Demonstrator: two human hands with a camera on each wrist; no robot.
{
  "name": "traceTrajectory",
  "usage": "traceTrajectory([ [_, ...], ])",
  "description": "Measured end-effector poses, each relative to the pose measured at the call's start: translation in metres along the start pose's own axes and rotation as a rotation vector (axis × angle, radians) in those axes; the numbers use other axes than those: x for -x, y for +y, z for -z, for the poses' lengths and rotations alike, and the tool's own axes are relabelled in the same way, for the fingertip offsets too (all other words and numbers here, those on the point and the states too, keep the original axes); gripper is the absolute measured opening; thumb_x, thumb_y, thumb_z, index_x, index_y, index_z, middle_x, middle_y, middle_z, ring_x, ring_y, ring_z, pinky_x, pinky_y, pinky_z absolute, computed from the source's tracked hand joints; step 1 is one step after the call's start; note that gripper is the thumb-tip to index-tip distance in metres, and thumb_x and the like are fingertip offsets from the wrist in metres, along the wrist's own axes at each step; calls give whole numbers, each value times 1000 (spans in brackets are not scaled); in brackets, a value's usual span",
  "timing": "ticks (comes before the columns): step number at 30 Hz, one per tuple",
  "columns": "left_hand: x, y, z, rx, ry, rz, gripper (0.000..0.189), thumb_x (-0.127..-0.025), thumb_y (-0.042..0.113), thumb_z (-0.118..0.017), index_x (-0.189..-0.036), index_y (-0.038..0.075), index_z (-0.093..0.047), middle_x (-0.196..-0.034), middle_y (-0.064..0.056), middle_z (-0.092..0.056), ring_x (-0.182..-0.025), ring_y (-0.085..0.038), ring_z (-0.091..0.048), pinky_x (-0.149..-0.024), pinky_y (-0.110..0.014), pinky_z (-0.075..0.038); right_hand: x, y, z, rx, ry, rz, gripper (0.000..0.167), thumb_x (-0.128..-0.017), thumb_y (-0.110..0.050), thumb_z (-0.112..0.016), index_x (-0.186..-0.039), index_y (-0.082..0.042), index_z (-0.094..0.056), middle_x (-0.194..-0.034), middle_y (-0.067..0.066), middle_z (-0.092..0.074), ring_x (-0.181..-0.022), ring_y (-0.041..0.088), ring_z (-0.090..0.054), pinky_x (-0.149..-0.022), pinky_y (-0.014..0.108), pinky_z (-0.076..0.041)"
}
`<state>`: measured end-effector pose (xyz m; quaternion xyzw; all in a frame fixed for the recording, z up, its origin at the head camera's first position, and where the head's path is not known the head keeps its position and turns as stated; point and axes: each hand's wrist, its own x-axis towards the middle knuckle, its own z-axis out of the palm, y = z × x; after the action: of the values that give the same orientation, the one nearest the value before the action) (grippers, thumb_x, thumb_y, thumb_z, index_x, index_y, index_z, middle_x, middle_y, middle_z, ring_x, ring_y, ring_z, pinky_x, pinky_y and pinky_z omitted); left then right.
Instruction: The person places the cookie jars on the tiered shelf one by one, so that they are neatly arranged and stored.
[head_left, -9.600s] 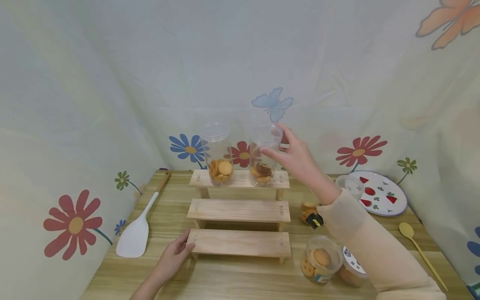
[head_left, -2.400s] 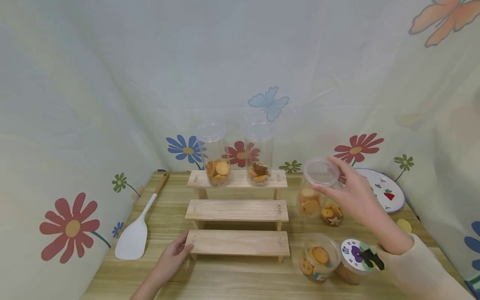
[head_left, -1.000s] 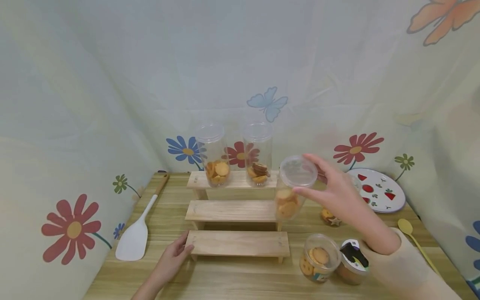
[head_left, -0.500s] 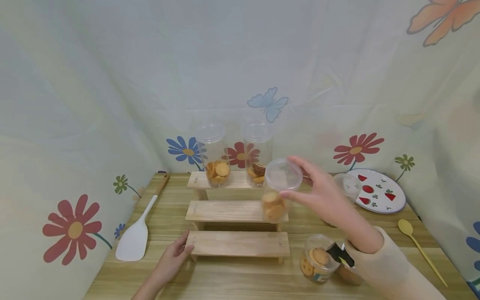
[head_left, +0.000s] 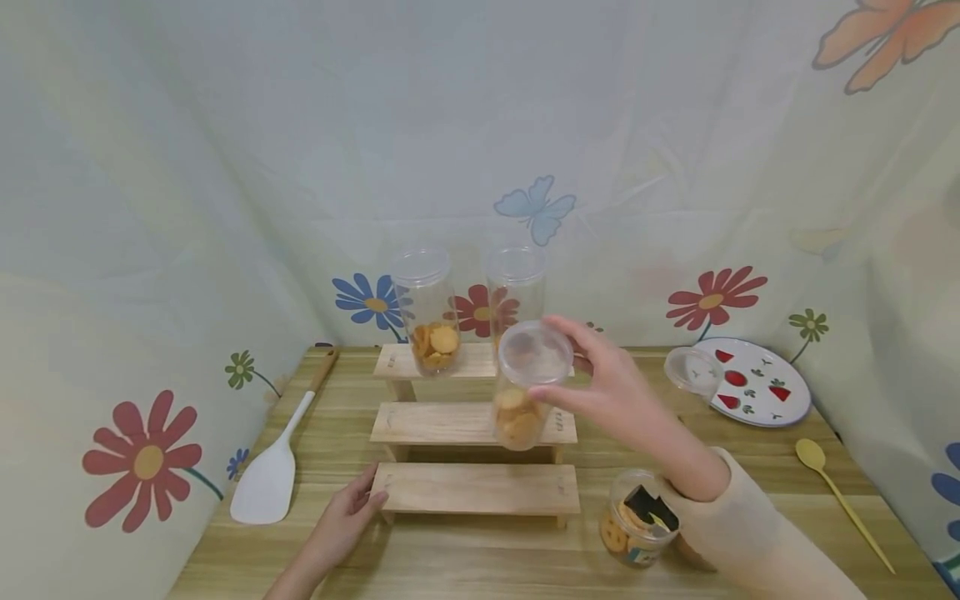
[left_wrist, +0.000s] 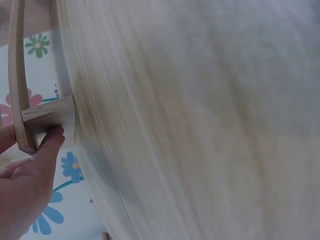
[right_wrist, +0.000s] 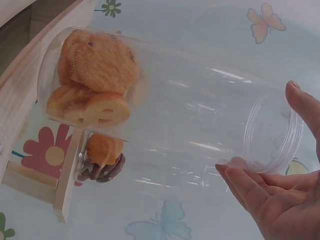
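Observation:
A wooden three-step stand (head_left: 472, 487) is in the middle of the table. My left hand (head_left: 347, 517) grips the left end of its lowest step, with the thumb and fingertips visible in the left wrist view (left_wrist: 35, 185). My right hand (head_left: 600, 375) holds a clear lidded jar of cookies (head_left: 519, 412) near its lid, thumb and fingers on opposite sides. The jar is in front of the middle step; I cannot tell whether its base touches. Two similar cookie jars stand on the top step, the left one (head_left: 435, 342) plainly seen, the right one (head_left: 517, 283) partly hidden behind the held jar.
A white spatula (head_left: 266, 483) lies at left. On the right are a patterned plate (head_left: 780, 396), a clear container (head_left: 692, 371) and a yellow spoon (head_left: 840, 492). Another cookie jar (head_left: 618, 537) stands front right; a dark piece by my sleeve overlaps it.
My right hand has let go of the top step's right jar, taken hold of another cookie jar at the right, and carried it left to the stand. My left hand stays put.

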<state>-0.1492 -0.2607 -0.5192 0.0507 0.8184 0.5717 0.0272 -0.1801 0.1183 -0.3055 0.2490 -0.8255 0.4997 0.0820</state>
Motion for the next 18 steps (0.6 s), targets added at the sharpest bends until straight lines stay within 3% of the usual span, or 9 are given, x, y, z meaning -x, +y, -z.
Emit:
traceTrajectory([
  [8,-1,-2,1,20,-1,7,62,-98,15,-58,-143,-15,-27,-146,-32,-30,-127,-42,-41,-98,-33,-44,-5,0,-12,-54,-16,-6,80,-74,-27,-85,-142,-14,-46,-137,7,-49,-121,22,-52,-96,32,-48],
  [18,-2,-3,1,29,2,19,63,-97,15,-59,-143,-14,-27,-146,-32,-30,-127,-41,-42,-98,-32,-45,-12,-6,-26,-83,6,49,79,-74,-23,-85,-142,-15,-45,-133,6,-51,-118,20,-53,-95,27,-48],
])
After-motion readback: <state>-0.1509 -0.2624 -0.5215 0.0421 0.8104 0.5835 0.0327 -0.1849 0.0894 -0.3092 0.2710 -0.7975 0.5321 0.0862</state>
